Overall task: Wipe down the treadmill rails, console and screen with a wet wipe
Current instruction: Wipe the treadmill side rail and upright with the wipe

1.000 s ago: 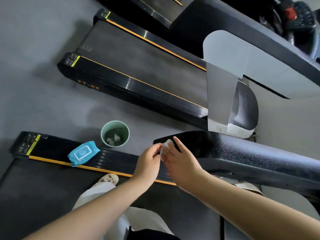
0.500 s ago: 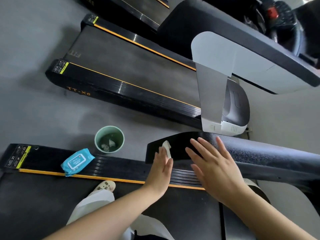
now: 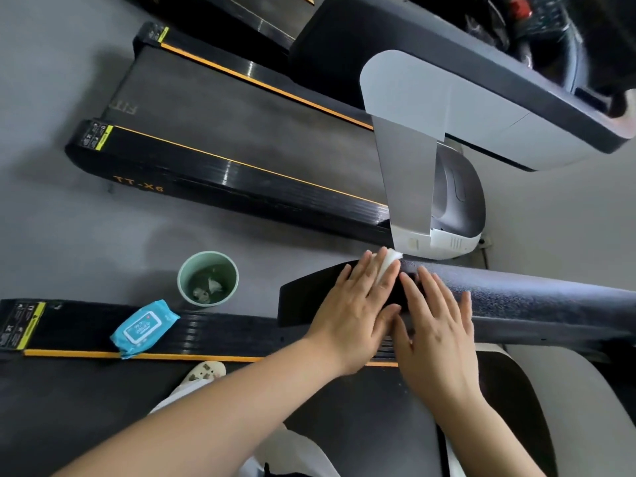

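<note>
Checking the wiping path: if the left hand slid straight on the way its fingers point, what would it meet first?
Probably the white base of the neighbouring treadmill's grey upright, just past the white wet wipe that the left hand presses on the black handrail; depth is unclear.

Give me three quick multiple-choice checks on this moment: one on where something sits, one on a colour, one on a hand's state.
1. Where is the wipes pack?
A. on the treadmill's side rail
B. inside the cup
C. on the handrail

2. What colour is the cup on the floor?
A. orange
B. pale green
C. red

3. What is the left hand doing?
A. hanging idle
B. gripping the cup
C. pressing a wet wipe on the handrail with straight fingers

Answers: 1 A, the blue pack lies on the ribbed black rail beside the orange stripe. 2 B, its rim is pale green. 3 C, the white wipe shows beneath the flat fingers.
</note>
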{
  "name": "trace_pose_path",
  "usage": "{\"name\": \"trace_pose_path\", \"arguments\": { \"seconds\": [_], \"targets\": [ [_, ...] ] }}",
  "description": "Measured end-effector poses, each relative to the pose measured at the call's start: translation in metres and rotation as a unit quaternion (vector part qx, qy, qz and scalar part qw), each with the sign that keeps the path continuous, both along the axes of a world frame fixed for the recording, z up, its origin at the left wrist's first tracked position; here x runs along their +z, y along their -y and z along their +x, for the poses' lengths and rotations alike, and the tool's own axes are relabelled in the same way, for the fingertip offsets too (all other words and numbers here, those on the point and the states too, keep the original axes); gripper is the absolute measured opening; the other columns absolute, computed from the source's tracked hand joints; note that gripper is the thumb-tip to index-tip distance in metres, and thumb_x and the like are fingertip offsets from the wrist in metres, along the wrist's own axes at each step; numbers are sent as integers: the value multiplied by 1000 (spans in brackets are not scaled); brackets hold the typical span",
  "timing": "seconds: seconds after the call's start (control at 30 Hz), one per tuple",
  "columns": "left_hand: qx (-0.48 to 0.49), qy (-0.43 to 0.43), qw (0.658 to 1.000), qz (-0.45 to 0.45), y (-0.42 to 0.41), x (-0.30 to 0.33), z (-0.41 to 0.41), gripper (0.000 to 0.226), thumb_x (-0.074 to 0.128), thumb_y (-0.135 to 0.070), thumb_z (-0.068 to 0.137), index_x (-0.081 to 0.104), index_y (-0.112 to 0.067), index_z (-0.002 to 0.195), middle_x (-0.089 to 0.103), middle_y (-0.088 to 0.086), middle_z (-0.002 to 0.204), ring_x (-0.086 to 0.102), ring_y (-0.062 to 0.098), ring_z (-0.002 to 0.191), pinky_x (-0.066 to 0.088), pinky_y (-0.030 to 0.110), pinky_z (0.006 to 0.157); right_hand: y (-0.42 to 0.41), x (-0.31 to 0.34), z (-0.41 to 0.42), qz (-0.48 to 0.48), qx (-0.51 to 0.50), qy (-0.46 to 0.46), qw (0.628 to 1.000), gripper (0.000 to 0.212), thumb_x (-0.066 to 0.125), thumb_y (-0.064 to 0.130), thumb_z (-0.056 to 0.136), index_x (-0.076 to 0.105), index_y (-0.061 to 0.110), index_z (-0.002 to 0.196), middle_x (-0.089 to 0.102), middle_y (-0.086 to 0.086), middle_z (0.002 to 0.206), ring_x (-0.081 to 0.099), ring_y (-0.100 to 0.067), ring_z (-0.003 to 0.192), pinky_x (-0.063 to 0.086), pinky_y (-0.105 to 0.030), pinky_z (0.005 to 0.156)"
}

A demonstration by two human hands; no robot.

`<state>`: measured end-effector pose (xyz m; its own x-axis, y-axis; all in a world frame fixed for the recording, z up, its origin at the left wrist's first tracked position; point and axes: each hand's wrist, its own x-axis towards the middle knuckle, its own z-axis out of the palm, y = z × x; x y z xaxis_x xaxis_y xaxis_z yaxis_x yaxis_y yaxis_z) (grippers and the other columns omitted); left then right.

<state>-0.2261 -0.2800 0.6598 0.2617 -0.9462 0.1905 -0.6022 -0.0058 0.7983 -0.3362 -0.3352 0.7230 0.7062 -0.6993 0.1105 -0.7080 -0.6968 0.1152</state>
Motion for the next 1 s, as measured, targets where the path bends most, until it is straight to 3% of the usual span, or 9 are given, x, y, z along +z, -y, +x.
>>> {"name": "trace_pose_path", "arguments": {
  "seconds": [0.13, 0.23, 0.33, 0.43, 0.53, 0.7, 0.8, 1.0],
  "targets": [
    [30, -105, 992, 68, -21, -31, 2, 76, -10, -70, 83, -21, -26, 144, -25, -13, 151, -24, 3, 139, -11, 28, 116, -7, -5, 11, -15, 66, -29, 997, 52, 40, 35, 85, 56, 12, 129, 48, -14, 141, 33, -26, 132, 13, -47, 110],
    [40, -158, 980, 113, -35, -45, 6, 78, -8, -75, 80, -24, -33, 143, -18, -12, 155, -17, 4, 142, 0, 40, 119, -9, -9, 18, -22, 105, -63, 992, 52, 41, 35, 84, 57, 12, 128, 48, -14, 141, 34, -29, 133, 18, -51, 108],
    [63, -167, 979, 98, -41, -42, 5, 73, -5, -74, 81, -27, -33, 137, -20, -15, 153, -17, -1, 141, -2, 30, 119, -9, -12, 23, -27, 108, -85, 990, 54, 39, 35, 83, 59, 12, 127, 49, -14, 141, 34, -31, 133, 19, -52, 108],
    [50, -139, 984, 101, -44, -26, -2, 71, -7, -67, 78, -27, -29, 134, -30, -19, 144, -33, -5, 132, -13, 17, 113, -12, -14, 25, -27, 104, -93, 990, 57, 38, 34, 81, 58, 12, 129, 47, -14, 142, 31, -31, 134, 15, -52, 109],
    [32, -168, 979, 109, -42, -21, -2, 66, 0, -63, 80, -30, -31, 129, -44, -26, 131, -32, -2, 134, -10, 17, 113, -14, -15, 26, -31, 105, -96, 989, 59, 37, 29, 78, 57, 12, 130, 46, -14, 143, 30, -32, 135, 15, -53, 109],
    [66, -301, 941, 141, -24, -56, 23, 67, 3, -66, 86, -20, -34, 140, -22, -13, 153, -19, -3, 139, -2, 34, 119, -15, -16, 26, -41, 104, -101, 989, 59, 37, 28, 76, 55, 12, 130, 45, -14, 144, 31, -33, 135, 15, -53, 109],
    [78, -351, 914, 187, -39, -71, 18, 65, 6, -60, 92, -20, -31, 144, -24, -15, 153, -21, -5, 137, -4, 33, 119, -17, -17, 25, -43, 101, -105, 988, 59, 38, 28, 77, 53, 12, 132, 44, -14, 145, 30, -33, 136, 15, -53, 109],
    [73, -324, 933, 140, -49, -54, -13, 96, -1, -87, 67, -24, -32, 142, -32, -19, 148, -26, -9, 134, -11, 19, 111, -17, -17, 25, -37, 94, -114, 988, 62, 35, 28, 76, 52, 12, 133, 42, -13, 146, 29, -33, 137, 15, -54, 109]
  ]
}}
